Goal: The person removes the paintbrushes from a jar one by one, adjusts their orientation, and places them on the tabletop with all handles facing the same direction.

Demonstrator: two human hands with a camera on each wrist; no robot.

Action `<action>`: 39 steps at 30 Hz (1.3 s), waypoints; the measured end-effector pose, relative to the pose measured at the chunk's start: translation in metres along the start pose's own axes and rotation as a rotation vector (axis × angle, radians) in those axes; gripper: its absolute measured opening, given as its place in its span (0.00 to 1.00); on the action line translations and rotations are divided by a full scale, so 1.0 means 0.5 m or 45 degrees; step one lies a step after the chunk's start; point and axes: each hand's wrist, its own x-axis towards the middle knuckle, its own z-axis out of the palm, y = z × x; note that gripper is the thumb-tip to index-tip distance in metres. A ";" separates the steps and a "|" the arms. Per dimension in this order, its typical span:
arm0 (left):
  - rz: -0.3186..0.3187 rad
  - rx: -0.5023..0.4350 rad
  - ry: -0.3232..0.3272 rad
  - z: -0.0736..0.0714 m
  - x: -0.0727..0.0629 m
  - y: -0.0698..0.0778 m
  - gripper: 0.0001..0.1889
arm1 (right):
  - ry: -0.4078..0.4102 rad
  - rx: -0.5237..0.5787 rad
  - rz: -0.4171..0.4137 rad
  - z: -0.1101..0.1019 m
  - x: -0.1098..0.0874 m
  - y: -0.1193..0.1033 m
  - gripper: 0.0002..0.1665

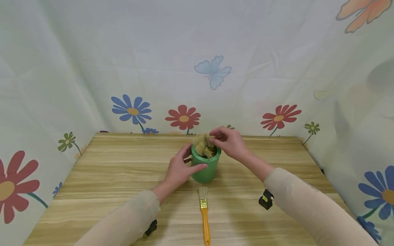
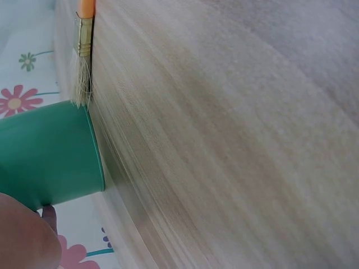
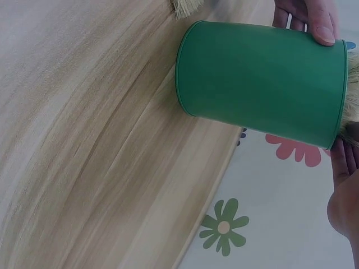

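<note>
A green cup (image 1: 205,172) stands upright on the table, with several pale bristle heads (image 1: 200,146), apparently of paintbrushes, crowding its mouth. Their lower parts are hidden inside. My left hand (image 1: 179,166) holds the cup from the left, thumb across the front and fingers toward the back. At the right of the rim, my right hand (image 1: 232,145) pinches one bristle head between thumb and fingers. In front of the cup lies a paintbrush (image 1: 205,218) with an orange handle and brass-coloured ferrule, bristles toward the cup. The right wrist view shows the cup's side (image 3: 261,81) and both hands near its rim.
The wood-grain table (image 1: 129,160) reaches back to a pale curtain (image 1: 154,61) printed with flowers and butterflies, which also hangs on both sides. A small black device sits under each forearm.
</note>
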 end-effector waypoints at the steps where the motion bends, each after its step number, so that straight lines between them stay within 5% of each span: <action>1: -0.002 -0.003 -0.002 0.000 0.000 -0.001 0.47 | 0.003 -0.004 -0.004 0.000 0.000 -0.001 0.12; 23: -0.021 0.002 -0.015 -0.003 0.001 -0.002 0.47 | 0.210 0.090 -0.005 -0.104 0.007 -0.077 0.13; 39: -0.005 -0.002 -0.003 -0.004 0.003 -0.014 0.48 | 0.354 0.374 0.008 -0.192 -0.021 -0.106 0.15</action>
